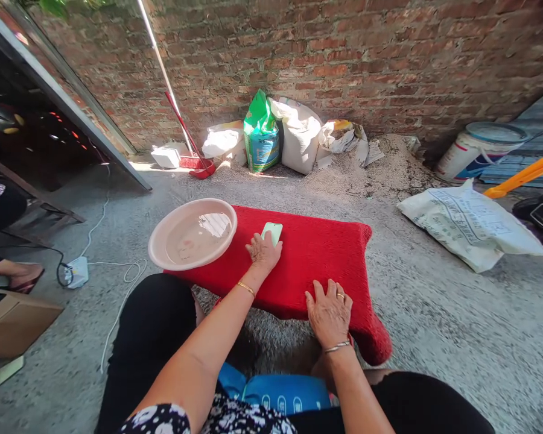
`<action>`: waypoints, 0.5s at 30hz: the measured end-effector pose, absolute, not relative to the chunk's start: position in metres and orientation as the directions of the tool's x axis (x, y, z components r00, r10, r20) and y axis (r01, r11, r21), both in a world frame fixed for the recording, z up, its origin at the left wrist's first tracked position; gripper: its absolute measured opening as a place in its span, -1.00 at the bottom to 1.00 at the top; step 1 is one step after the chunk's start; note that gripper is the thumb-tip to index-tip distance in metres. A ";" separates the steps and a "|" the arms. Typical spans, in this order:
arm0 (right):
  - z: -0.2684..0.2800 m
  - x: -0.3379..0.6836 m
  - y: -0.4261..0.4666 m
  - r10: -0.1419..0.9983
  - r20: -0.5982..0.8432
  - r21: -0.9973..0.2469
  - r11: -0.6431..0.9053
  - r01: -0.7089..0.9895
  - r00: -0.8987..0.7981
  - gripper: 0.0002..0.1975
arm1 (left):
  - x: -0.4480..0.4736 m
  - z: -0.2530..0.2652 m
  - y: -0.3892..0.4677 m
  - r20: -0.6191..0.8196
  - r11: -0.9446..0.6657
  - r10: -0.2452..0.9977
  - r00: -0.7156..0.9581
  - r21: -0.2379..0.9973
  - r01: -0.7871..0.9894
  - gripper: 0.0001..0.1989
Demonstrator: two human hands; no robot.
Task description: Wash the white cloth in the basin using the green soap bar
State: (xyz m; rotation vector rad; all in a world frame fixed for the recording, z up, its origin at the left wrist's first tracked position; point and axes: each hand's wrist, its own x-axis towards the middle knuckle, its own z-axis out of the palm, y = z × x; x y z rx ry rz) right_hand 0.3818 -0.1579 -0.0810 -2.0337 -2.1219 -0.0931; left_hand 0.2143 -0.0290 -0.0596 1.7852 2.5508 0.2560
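Observation:
A phone (273, 230) with a pale green face lies on the red cloth-covered bench (317, 247). My left hand (263, 252) is over its lower part, the thumb at its right side and the fingers on it and to its left. My right hand (330, 307) rests on the near right edge of the cloth, palm down, fingers apart, holding nothing. At the bench's left end stands a pale pink basin (156, 244) with water in it, beyond my left hand.
Behind the bench, a green bag (257, 129), a white sack (298, 135) and a red dustpan (203, 170) stand by the brick wall. A white sack (461, 226) lies right. White cable (122, 301) and a cardboard box (22, 325) are left, near another person's foot (25, 278).

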 end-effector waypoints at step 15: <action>-0.079 0.381 -0.158 0.986 0.163 -0.119 0.046 0.992 -0.027 -0.60 | 0.254 -0.054 -0.045 0.087 0.163 0.980 -0.177 0.149 0.975 -0.45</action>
